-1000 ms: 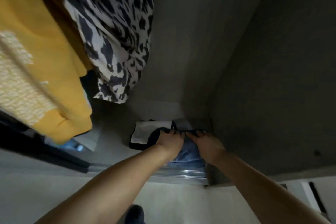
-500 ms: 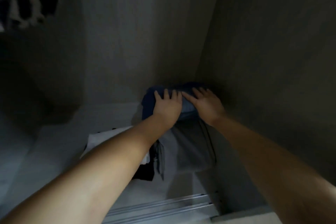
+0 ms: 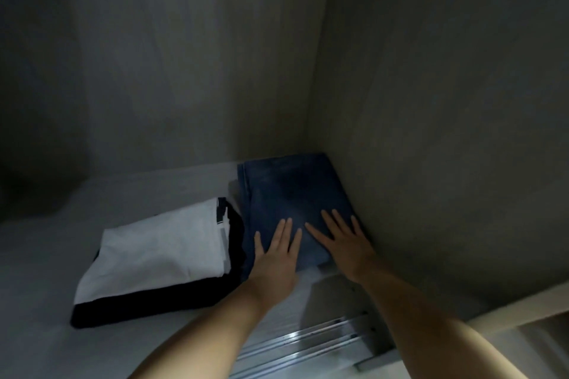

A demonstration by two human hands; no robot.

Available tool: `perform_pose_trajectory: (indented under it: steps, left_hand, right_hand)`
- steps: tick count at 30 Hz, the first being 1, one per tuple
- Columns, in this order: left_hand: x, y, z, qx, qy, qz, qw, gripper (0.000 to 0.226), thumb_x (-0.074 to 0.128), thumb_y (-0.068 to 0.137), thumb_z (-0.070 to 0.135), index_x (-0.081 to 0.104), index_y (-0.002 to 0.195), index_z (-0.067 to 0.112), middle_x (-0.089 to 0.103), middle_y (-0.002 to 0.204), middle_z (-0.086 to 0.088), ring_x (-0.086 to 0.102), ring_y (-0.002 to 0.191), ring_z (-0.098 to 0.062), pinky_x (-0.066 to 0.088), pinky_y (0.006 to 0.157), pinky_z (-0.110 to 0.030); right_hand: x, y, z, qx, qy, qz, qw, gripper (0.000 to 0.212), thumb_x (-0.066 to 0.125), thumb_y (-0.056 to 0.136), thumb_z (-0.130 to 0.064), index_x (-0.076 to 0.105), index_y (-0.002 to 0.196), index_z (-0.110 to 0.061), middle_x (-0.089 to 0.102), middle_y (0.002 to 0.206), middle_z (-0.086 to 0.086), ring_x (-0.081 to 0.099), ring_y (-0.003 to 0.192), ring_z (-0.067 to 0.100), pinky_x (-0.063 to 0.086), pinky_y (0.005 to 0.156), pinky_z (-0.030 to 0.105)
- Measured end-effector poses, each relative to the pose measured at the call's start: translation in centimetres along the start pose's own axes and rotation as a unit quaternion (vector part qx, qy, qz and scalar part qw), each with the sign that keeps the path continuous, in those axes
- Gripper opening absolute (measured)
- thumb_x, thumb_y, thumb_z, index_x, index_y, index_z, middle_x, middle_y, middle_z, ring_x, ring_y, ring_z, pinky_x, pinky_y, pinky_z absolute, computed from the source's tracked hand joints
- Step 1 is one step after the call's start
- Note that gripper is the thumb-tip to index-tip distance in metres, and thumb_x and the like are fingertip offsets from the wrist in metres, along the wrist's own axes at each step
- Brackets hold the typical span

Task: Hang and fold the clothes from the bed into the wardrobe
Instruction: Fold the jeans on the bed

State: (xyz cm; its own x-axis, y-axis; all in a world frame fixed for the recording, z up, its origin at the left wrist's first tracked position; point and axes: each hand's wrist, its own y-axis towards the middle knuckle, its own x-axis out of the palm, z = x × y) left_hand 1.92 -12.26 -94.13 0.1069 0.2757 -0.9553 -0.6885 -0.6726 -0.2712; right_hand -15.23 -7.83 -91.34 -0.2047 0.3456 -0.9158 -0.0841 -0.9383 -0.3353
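I press my left hand (image 3: 276, 258) and right hand (image 3: 345, 243), fingers flat and gripping nothing, on the folded jeans (image 3: 292, 197), seating them snugly in the wardrobe corner (image 3: 314, 144).

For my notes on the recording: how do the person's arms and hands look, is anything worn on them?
Both forearms are bare, with no sleeves in view. The left hand and the right hand wear no gloves; no ring, watch or bracelet can be seen in the dim light.

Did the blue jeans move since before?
Yes. The folded jeans went deeper, into the back right corner by the wardrobe side wall, past the white top. Both hands lie flat on them.
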Motion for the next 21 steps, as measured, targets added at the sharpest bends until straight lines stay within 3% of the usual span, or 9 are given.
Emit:
perform_pose_trajectory:
  steps: [2,5,9,12,16,18,21]
  left_hand:
    - [0.4,-0.4,0.2,0.001,-0.005,-0.006,1.000,0.079,0.039,0.097,0.030,-0.017,0.149,0.010,-0.029,0.155,-0.010,-0.038,0.129,-0.020,-0.013,0.110,-0.058]
    - [0.7,-0.7,0.5,0.004,-0.020,-0.025,0.999,0.081,0.035,0.097,0.043,-0.016,0.150,0.009,-0.030,0.154,-0.010,-0.039,0.130,-0.019,-0.016,0.110,-0.057]
    - [-2.7,-0.8,0.1,-0.020,-0.034,-0.055,0.998,0.074,0.025,0.098,0.055,-0.005,0.153,0.015,-0.019,0.159,-0.007,-0.021,0.145,-0.019,-0.006,0.114,-0.058]
    - [-9.2,-2.0,0.0,-0.024,-0.066,-0.027,0.997,0.064,0.025,0.101,0.049,0.012,0.153,0.015,0.012,0.159,-0.010,0.009,0.147,-0.024,0.014,0.116,-0.050]
    - [-21.0,-4.3,0.2,0.000,-0.151,0.018,0.988,0.054,0.028,0.102,0.046,0.038,0.142,0.012,0.050,0.137,-0.013,0.050,0.120,-0.028,0.044,0.093,-0.038]
    - [-27.1,-5.3,0.3,-0.014,-0.162,0.037,0.986,0.049,0.029,0.102,0.044,0.047,0.133,0.011,0.059,0.124,-0.013,0.057,0.107,-0.028,0.047,0.080,-0.034]
    - [-36.0,-8.0,1.0,-0.046,-0.169,0.066,0.982,0.045,0.031,0.101,0.043,0.057,0.118,0.010,0.063,0.114,-0.014,0.060,0.101,-0.031,0.046,0.076,-0.034]
  right_hand:
    - [0.8,0.0,-0.2,0.003,0.004,-0.010,1.000,0.080,0.039,0.099,-0.014,-0.022,0.146,-0.035,-0.024,0.158,0.008,-0.022,0.145,0.028,-0.008,0.116,0.050]
    - [0.9,-0.1,0.0,-0.003,-0.001,-0.052,0.999,0.083,0.041,0.099,-0.015,-0.025,0.145,-0.033,-0.028,0.157,0.006,-0.027,0.143,0.025,-0.007,0.117,0.049]
    - [-3.5,0.3,1.6,-0.023,0.006,-0.154,0.988,0.081,0.049,0.098,-0.027,-0.012,0.152,-0.031,-0.018,0.160,0.004,-0.014,0.148,0.024,0.007,0.119,0.048]
    - [-8.5,-0.7,2.4,-0.022,0.036,-0.166,0.985,0.070,0.044,0.100,-0.032,0.001,0.155,-0.025,-0.005,0.161,0.009,0.002,0.149,0.028,0.022,0.117,0.044]
    - [-18.4,-3.3,4.0,0.007,0.115,-0.167,0.979,0.062,0.040,0.102,-0.031,0.010,0.155,-0.020,0.010,0.161,0.009,0.019,0.146,0.028,0.026,0.115,0.037]
    - [-24.7,-4.9,5.0,0.031,0.134,-0.157,0.978,0.057,0.038,0.103,-0.032,0.017,0.154,-0.017,0.022,0.158,0.010,0.030,0.141,0.027,0.030,0.112,0.034]
    - [-34.4,-8.1,6.1,0.065,0.149,-0.136,0.977,0.047,0.036,0.103,-0.028,0.035,0.147,-0.011,0.039,0.148,0.013,0.044,0.129,0.028,0.038,0.102,0.031]
